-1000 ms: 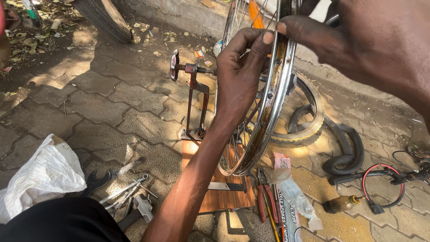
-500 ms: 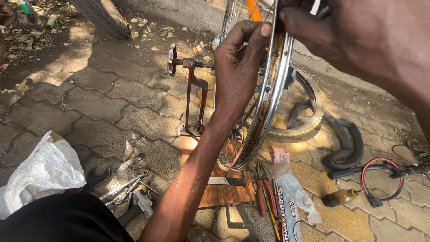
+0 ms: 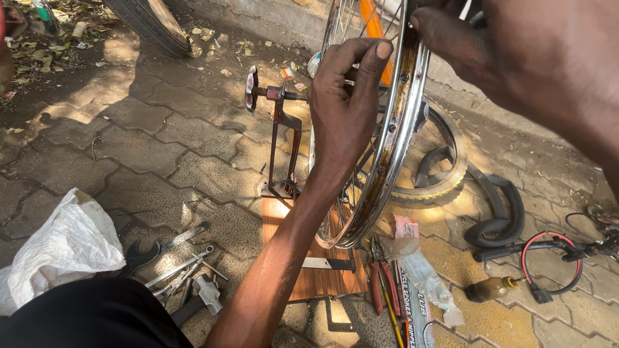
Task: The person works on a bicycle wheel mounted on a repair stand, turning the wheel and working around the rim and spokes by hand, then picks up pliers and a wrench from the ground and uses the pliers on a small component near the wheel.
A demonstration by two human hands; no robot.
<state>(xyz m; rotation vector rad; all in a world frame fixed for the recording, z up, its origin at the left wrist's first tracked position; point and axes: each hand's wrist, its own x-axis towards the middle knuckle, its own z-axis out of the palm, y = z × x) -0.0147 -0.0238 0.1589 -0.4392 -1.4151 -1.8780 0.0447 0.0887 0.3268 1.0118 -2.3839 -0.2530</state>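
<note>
Rim (image 3: 394, 138) of a bare bicycle wheel, shiny metal with a rusty brown inner channel, stands upright on edge in the middle of the view, mounted in a reddish metal stand (image 3: 284, 145) whose threaded axle and round knob stick out toward 9 o'clock. The stand's foot sits on a wooden board (image 3: 309, 258) at 6 o'clock below the wheel. Thin spokes (image 3: 351, 26) fan through the wheel near 12 o'clock, with an orange strip showing behind them.

The left hand (image 3: 345, 106) reaches up from 6 o'clock along a bare forearm and pinches the near side of the rim, thumb and fingers closed on its edge. The right hand (image 3: 535, 58) fills the 1 to 2 o'clock corner, very close to the camera; its fingers curl onto the top of the rim, but whether they clamp it or only rest there cannot be told.

Outward at 3 o'clock an old tyre (image 3: 445, 161) and a black inner tube (image 3: 500, 212) lie on the paving stones (image 3: 129, 148). At 4 o'clock lie a red cable loop (image 3: 548, 258) and a small brown bottle (image 3: 490, 289). Red-handled pliers (image 3: 380, 277) and a plastic packet (image 3: 419, 270) lie at 5 o'clock. Wrenches (image 3: 177, 267) are scattered at 7 o'clock, beside a white plastic bag (image 3: 61, 248) at 8 o'clock. Another tyre (image 3: 151, 22) crosses at 11 o'clock.
</note>
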